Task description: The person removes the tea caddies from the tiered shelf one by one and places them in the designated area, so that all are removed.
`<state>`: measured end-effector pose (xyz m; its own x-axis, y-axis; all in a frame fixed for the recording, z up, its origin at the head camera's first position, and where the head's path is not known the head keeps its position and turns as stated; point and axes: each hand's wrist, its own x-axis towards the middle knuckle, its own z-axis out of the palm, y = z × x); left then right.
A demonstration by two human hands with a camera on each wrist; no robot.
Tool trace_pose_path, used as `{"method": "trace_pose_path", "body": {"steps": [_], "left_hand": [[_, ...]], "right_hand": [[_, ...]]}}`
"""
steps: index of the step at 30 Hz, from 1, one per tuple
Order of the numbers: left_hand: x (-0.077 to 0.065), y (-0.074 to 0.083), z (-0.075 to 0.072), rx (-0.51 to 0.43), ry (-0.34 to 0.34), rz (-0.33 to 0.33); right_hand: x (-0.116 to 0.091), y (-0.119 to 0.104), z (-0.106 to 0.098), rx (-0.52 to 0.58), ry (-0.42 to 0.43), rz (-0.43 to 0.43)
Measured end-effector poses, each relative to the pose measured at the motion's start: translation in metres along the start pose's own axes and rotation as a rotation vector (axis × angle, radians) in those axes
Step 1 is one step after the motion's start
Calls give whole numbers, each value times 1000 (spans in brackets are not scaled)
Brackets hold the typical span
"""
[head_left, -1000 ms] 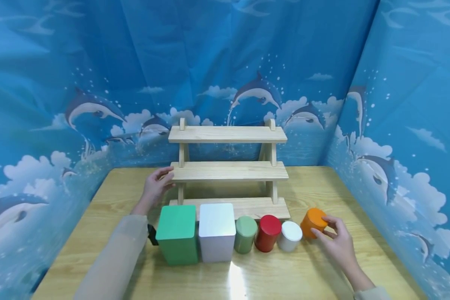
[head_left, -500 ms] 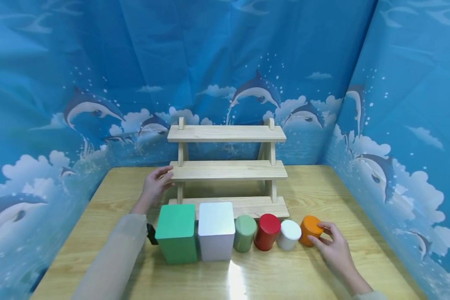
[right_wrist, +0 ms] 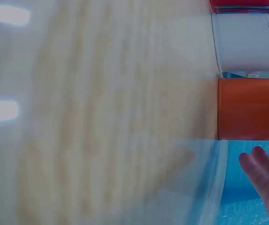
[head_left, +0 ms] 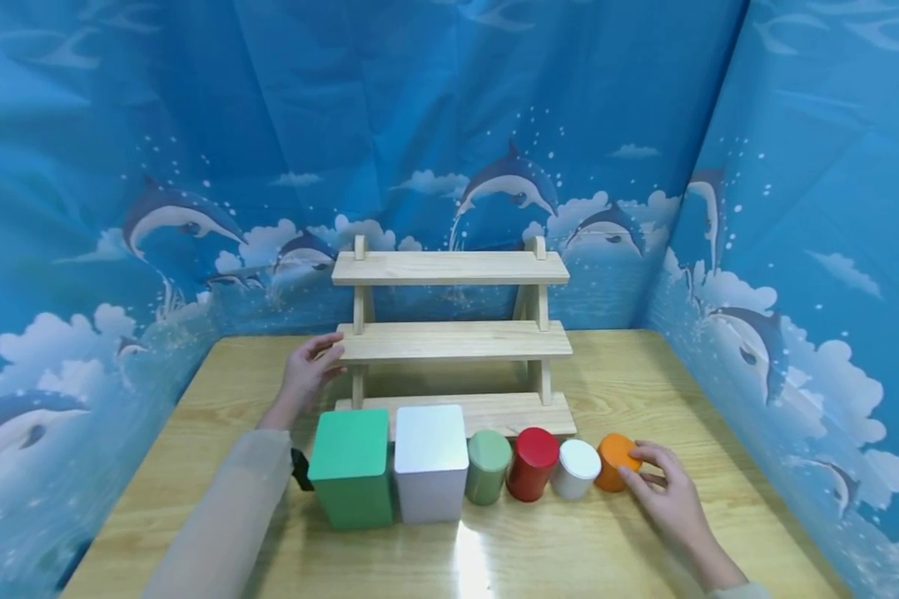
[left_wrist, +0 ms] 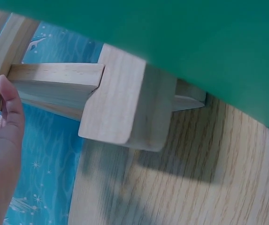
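A wooden three-tier shelf [head_left: 453, 341] stands at the back of the table. My left hand [head_left: 309, 372] holds the left end of its middle board; in the left wrist view the thumb [left_wrist: 11, 101] lies against the board. In front stand a green box [head_left: 354, 470], a white box [head_left: 432, 466], a light green canister [head_left: 489, 467], a red canister [head_left: 533, 466], a white canister [head_left: 576, 470] and an orange canister [head_left: 614, 463]. My right hand [head_left: 670, 495] is at the orange canister's right side, its thumb and index fingertips touching it. In the right wrist view the other fingers [right_wrist: 258, 164] are apart from it.
The wooden table [head_left: 539, 549] reaches in front of the row and to both sides. Blue curtains with dolphins [head_left: 449, 125] enclose the back, left and right. In the left wrist view the green box hides part of the shelf's foot.
The orange canister has moved left and slightly nearer, close to the white canister. My right hand has moved left with it. The left hand stays at the shelf.
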<state>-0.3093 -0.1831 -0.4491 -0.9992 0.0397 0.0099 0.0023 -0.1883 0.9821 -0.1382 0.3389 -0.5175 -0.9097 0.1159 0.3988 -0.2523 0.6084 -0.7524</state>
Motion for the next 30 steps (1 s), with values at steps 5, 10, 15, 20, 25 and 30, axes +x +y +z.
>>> {"method": "trace_pose_path", "body": {"steps": [5, 10, 15, 20, 25, 30], "left_hand": [[8, -9, -5, 31, -6, 13], [10, -12, -8, 82, -5, 34], [11, -12, -9, 124, 3, 29], [13, -9, -10, 175, -9, 7], [10, 4, -9, 187, -11, -20], [6, 14, -17, 198, 25, -37]], "right_hand": [[4, 1, -2, 20, 30, -56], [10, -2, -2, 16, 49, -70], [16, -13, -3, 26, 55, -112], [23, -43, -5, 48, 79, -143], [35, -53, -5, 27, 63, -162], [51, -38, -4, 6, 36, -163]]}}
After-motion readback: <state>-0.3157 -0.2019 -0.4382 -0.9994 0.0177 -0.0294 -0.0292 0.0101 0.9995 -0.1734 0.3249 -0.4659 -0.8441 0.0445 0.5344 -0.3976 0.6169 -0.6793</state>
